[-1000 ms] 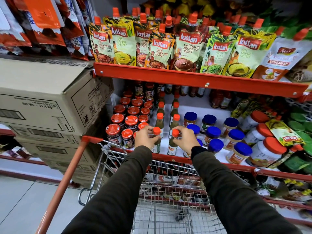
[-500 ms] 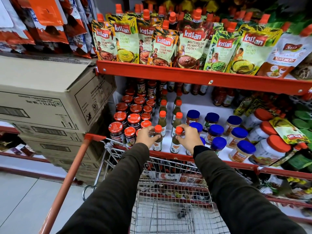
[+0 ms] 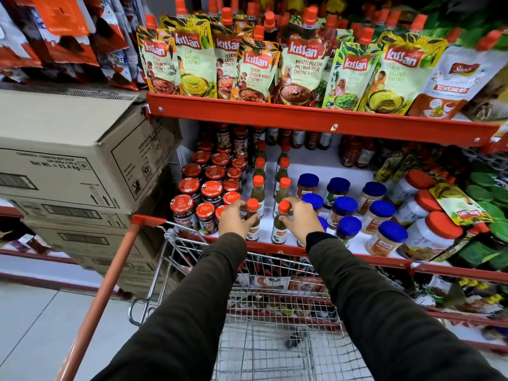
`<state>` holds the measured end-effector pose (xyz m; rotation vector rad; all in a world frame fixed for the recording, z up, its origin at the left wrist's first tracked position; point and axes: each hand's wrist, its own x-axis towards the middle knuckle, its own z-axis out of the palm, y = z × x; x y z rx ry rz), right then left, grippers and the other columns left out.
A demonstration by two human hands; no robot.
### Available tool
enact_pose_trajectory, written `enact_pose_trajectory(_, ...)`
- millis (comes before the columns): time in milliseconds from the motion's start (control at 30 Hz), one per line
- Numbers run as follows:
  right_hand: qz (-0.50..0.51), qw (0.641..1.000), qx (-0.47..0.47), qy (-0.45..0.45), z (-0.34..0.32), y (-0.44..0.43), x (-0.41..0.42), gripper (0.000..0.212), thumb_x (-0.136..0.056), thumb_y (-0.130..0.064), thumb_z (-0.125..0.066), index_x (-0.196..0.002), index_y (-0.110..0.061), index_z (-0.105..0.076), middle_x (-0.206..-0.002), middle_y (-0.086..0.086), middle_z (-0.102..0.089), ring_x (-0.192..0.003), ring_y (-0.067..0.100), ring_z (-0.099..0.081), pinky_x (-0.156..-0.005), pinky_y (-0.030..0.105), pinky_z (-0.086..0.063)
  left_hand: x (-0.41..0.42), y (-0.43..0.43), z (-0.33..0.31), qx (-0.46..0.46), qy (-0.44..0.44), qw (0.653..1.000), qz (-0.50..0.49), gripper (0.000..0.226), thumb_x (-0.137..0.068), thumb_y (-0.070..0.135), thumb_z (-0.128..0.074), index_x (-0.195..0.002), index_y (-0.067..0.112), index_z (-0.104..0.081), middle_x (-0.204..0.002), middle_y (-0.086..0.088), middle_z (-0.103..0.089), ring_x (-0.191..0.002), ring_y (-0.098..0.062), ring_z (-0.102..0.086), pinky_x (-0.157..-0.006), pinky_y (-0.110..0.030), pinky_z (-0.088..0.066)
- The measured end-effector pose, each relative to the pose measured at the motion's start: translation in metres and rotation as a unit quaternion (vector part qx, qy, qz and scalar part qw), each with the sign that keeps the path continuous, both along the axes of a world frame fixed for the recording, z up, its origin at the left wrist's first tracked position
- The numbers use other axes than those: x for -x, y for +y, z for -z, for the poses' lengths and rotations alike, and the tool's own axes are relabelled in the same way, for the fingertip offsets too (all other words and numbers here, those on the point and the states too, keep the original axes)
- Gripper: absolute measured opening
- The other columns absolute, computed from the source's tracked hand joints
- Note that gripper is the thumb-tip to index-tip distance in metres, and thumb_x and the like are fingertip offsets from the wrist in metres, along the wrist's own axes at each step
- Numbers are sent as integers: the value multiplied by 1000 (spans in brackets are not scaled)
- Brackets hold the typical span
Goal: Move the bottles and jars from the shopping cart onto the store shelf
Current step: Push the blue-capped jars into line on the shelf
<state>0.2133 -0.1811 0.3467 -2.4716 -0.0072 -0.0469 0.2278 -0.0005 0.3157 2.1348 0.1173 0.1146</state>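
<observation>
Head view, one frame. Centre of frame: left hand (image 3: 233, 220), grip closed around a small glass bottle of dark sauce with an orange-red cap (image 3: 252, 220), standing upright at the front edge of the white store shelf with red metal lip (image 3: 277, 247). Just right of it: right hand (image 3: 302, 218), grip closed around a matching small glass bottle of green sauce with an orange-red cap (image 3: 281, 222), also upright on the shelf front; the two bottles stand side by side, near but apart. Behind them, two rows of the same orange-capped green sauce bottles (image 3: 283, 185) run toward the shelf back. Left of centre: cluster of dark glass jars with red printed lids (image 3: 211, 189). Right of centre: blue-lidded plastic jars (image 3: 380, 215), then larger white jars with orange lids (image 3: 439, 232), tilted. Upper frame: red upper shelf (image 3: 316, 121) carrying printed chutney pouches with orange spouts (image 3: 255, 72). Left edge: stacked brown cardboard cartons (image 3: 82, 149). Lower centre: silver wire shopping cart with orange-red handle bar (image 3: 104, 292), basket beneath both dark-sleeved forearms; contents of the basket cannot be made out.
</observation>
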Motion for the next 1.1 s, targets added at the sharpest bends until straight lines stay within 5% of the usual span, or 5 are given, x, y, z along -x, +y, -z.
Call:
enact_pose_trajectory(133, -10, 999, -42, -16, 4, -7, 13, 57, -92, -15, -71, -144, -10, -49, -144, 13, -57, -133, 30, -55, -111, 43, -46, 16, -4, 10, -6, -61, 998, -26, 58, -78, 32, -80, -128, 23, -51, -121, -2, -54, -104, -25, -61, -90, -39, -54)
enact_pose_trajectory(433, 172, 969, -78, -160, 39, -83, 52, 30, -98, -24, -60, -127, -18, -64, -132, 9, -58, -123, 32, -51, -106, 49, -38, 71, -68, 33, 81, -136, 986, -59, 64, -82, 31, -73, -137, 29, -39, -122, 6, -49, -108, -3, -47, -92, 1, -31)
enact_pose_trajectory(667, 192, 932, -307, -4, 52, -156, 58, 52, -107, -37, -44, -154, -16, -38, -163, 13, -29, -151, 30, -30, -125, 47, -24, 92, -164, 32, 128, -117, 984, 30, 21, -98, 27, -54, -118, 24, -59, -116, 3, -60, -105, -7, -54, -92, -21, -40)
enact_pose_trajectory(900, 121, 878, -443, 136, 53, -181, 45, 65, -105, -55, -16, -161, -23, -21, -169, 2, -24, -157, 21, -21, -128, 48, -14, 83, -248, 31, 352, 204, 909, 89, 73, -95, 67, -22, -156, 28, -20, -165, 2, -20, -152, -16, -18, -125, -44, -13)
enact_pose_trajectory(1100, 66, 876, -456, 144, 54, -190, 54, 46, -90, -74, -19, -125, -55, -42, -158, -3, -41, -148, 14, -32, -123, 43, -18, 72, -261, 43, 361, 213, 902, 104, 92, -81, 83, -17, -155, 30, -27, -164, -3, -26, -151, -22, -23, -125, -52, -14)
